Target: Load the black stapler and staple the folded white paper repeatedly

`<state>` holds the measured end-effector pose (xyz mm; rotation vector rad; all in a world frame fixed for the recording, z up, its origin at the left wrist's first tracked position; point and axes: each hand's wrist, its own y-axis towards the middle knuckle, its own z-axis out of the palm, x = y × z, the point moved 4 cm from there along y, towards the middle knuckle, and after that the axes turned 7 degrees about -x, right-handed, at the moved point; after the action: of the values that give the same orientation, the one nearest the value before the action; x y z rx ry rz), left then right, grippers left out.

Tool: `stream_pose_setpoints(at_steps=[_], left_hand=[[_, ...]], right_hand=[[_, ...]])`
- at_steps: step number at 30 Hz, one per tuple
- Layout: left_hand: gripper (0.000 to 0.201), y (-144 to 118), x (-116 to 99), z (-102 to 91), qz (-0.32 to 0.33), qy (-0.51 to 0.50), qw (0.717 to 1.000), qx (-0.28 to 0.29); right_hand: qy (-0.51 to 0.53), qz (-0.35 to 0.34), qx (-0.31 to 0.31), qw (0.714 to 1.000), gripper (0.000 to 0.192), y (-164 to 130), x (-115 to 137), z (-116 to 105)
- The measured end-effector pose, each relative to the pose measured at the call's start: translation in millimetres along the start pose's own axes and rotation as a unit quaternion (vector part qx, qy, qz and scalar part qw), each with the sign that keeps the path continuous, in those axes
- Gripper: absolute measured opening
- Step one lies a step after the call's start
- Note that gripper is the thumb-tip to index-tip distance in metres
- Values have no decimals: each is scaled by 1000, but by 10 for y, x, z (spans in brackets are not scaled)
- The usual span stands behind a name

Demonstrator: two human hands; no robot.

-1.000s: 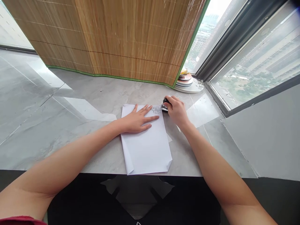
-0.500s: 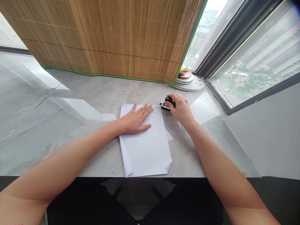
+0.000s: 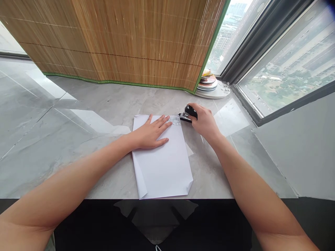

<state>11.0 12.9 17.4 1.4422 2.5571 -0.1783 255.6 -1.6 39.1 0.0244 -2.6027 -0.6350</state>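
White paper (image 3: 164,170) lies on the grey marble surface, folded over at its edges and corners. My left hand (image 3: 153,134) rests flat on its upper part with the fingers spread. Beside those fingertips, near the top right corner, is a dense patch of small metallic-looking marks that resemble staples (image 3: 175,121). In my right hand (image 3: 205,120) is a black and silver stapler (image 3: 190,111), gripped around its body. The stapler's nose sits right at the paper's top right corner; I cannot tell whether the edge is between its jaws.
A bamboo blind (image 3: 117,42) with green edging hangs down at the back. Behind its right end stands a stack of plates (image 3: 213,91) by the dark window frame (image 3: 251,48). A white scrap (image 3: 189,150) pokes out beside the paper. The marble surface's front edge runs just below the paper.
The view has shifted slightly. My right hand and the stapler are marginally farther right, and the stapler's upper arm looks a little more raised. My left hand stays flat on the paper.
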Motion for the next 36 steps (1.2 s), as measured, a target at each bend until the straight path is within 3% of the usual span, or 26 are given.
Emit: stream_pose_setpoints(at_steps=[9, 14, 20, 24, 26, 28, 32, 34, 36], left_hand=[[82, 6, 2, 4, 0, -2, 1000, 3], [79, 1, -11, -15, -1, -1, 1000, 6], [79, -1, -13, -15, -1, -15, 1000, 5], [88, 1, 31, -8, -12, -78, 996, -29], [83, 13, 123, -41, -23, -136, 987, -79], [65, 19, 304, -140, -46, -195, 961, -188], [26, -92, 848, -390, -114, -255, 840, -466], [19, -154, 1096, -427, -160, -277, 790, -523], [21, -194, 1267, -420, -197, -304, 757, -544]], right_hand=[[-30, 22, -5, 999, 46, 8, -63, -23], [-57, 50, 18, 997, 24, 19, -142, -42], [-79, 86, -36, 993, 16, 20, -95, -135], [-12, 43, -96, 994, 18, -5, 122, -228], [38, 16, -94, 995, 18, -41, 267, -231], [85, -8, -49, 995, 17, -101, 421, -173], [146, -44, 67, 986, 17, -296, 735, 45], [152, -62, 105, 981, 16, -401, 893, 159], [142, -80, 130, 978, 16, -472, 1021, 249]])
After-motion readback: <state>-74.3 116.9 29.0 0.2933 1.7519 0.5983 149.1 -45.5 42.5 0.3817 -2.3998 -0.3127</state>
